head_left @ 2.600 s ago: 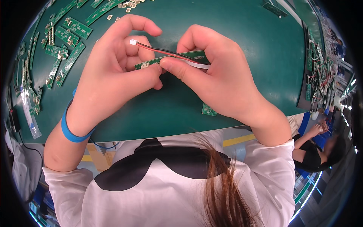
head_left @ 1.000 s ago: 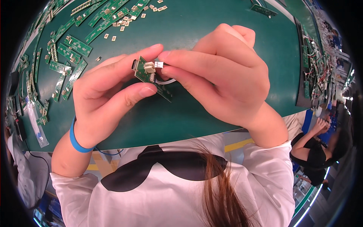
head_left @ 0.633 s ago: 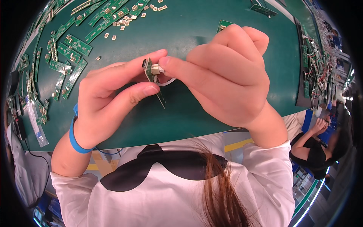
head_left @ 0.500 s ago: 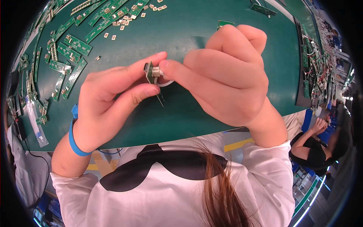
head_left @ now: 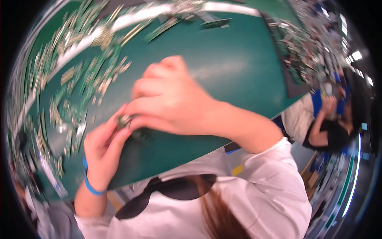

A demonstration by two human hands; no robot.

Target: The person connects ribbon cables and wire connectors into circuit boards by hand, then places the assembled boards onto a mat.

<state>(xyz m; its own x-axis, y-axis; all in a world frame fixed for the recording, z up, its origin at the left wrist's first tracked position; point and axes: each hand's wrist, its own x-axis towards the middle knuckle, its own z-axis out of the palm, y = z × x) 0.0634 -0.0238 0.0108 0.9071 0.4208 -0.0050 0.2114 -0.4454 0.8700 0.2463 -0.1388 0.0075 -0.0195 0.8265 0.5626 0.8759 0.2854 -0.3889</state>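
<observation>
My left hand (head_left: 104, 149), with a blue band at its wrist, pinches a small green circuit board (head_left: 122, 120) between thumb and fingers. A pale connector on the board shows only as a smear. From the right, my right hand (head_left: 169, 99) reaches over with its fingers curled and its fingertips pressed together at the board's connector side. Motion blur and the fingers hide what lies between those fingertips. Both hands are above the green work mat (head_left: 230, 79).
Many green circuit boards (head_left: 81, 79) and small pale parts lie at the left and far left. A dark tray (head_left: 292, 75) with boards and wires is at the right edge. More boards (head_left: 217, 23) lie at the back. Another person (head_left: 334, 123) sits off to the right.
The view has turned and blurred. Both hands with the board have shifted left and lower in the picture. My right hand has turned, its knuckles now over the board.
</observation>
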